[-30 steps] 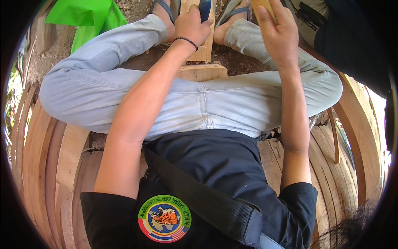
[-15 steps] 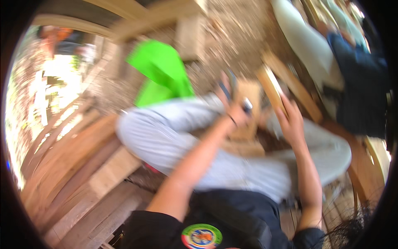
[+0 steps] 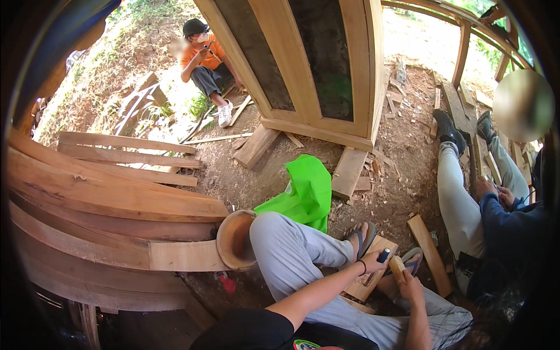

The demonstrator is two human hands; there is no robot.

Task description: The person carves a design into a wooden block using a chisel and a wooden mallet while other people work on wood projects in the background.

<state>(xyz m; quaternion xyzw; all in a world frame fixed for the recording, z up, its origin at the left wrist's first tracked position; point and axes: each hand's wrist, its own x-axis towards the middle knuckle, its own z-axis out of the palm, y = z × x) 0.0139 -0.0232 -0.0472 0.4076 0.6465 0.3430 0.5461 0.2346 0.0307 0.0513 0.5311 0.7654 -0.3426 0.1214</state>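
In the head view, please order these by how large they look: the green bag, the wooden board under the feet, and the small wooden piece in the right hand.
1. Green bag.
2. Wooden board, partly covered, so unsure.
3. Small wooden piece in the right hand.

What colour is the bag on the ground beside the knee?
Bright green bag, seen in the head view.

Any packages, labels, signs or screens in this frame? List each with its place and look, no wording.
Green bag: on the dirt ahead of the person's knee, crumpled, bright green with a small pale mark on its side.
Round patch: on the dark shirt at the bottom edge, green-rimmed, mostly cut off.
No signs or screens in view.
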